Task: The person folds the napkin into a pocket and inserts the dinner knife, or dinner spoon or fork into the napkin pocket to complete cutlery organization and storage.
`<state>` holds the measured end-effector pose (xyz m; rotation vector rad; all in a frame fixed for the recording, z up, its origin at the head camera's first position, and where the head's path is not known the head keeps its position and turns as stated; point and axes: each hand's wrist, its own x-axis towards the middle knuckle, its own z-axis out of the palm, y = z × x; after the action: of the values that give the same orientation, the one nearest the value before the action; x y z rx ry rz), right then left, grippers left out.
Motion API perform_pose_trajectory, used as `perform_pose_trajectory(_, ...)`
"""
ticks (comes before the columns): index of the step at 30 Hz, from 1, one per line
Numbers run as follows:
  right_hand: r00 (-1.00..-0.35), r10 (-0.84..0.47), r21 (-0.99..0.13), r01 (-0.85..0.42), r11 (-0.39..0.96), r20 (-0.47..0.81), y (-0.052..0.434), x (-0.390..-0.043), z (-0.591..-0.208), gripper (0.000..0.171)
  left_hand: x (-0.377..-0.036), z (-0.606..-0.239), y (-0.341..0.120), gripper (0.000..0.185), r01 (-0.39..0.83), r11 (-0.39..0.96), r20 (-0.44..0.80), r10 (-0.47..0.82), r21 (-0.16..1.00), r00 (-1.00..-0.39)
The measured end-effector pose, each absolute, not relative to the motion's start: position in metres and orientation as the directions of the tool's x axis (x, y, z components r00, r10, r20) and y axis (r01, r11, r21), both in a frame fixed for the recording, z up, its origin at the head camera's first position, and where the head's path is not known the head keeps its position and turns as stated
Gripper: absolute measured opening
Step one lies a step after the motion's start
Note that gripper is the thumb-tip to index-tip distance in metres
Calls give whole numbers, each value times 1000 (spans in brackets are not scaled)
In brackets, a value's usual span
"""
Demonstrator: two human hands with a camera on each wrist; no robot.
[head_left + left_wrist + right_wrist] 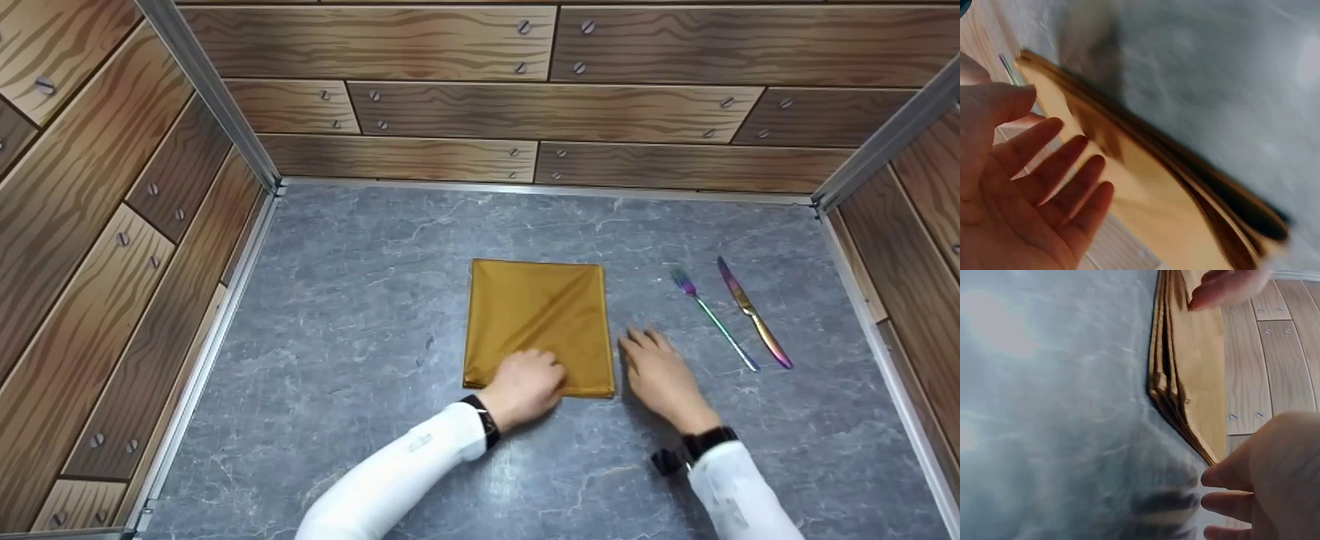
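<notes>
- Your L hand (523, 386): over near edge of cloth (544, 300), fingers spread, pinching nothing; contact unclear.
- Your R hand (664, 375): just beside cloth's R edge, fingers slightly apart.
- Cloth: folded flat on worktop (360, 300), prob. for neatness.
- Fork (716, 319), knife (754, 311): R of cloth, prob. kept clear.

Grey, pale-veined marbled surface (360, 315) is supporting three items. Folded mustard cloth (551, 300) is lying flat near the middle, stacked layers showing along its near edge. To its right, well apart, iridescent fork (718, 323) and knife (750, 310) are lying near each other, tines and blade pointing toward the far side.
</notes>
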<state>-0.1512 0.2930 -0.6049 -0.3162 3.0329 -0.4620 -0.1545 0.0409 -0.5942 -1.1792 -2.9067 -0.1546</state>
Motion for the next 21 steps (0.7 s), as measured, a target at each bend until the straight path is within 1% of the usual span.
perform_pose_trajectory(3,-981,-194,-311,-186,932,6,297,-137,-606,40,-153,-597,60,21,708,695,50,708,122,-704)
perform_pose_trajectory(6,-982,-186,-323,-187,928,35,300,-126,-609,39,-153,-601,78,21,703,698,74,700,138,-710)
perform_pose_trajectory(10,-980,-178,-345,-196,918,84,304,-114,-612,38,-155,-606,102,30,665,734,63,663,141,-746)
perform_pose_trajectory(15,-983,-150,-379,-180,908,108,309,-104,-615,37,-156,-610,120,42,575,805,-20,583,148,-812)
perform_pose_trajectory(18,-985,-136,-389,-166,906,102,311,-100,-614,38,-156,-610,124,37,536,827,-48,550,168,-834)
perform_pose_trajectory(21,-988,-122,-392,-152,908,99,314,-96,-612,39,-157,-611,125,22,500,833,-64,527,238,-847)
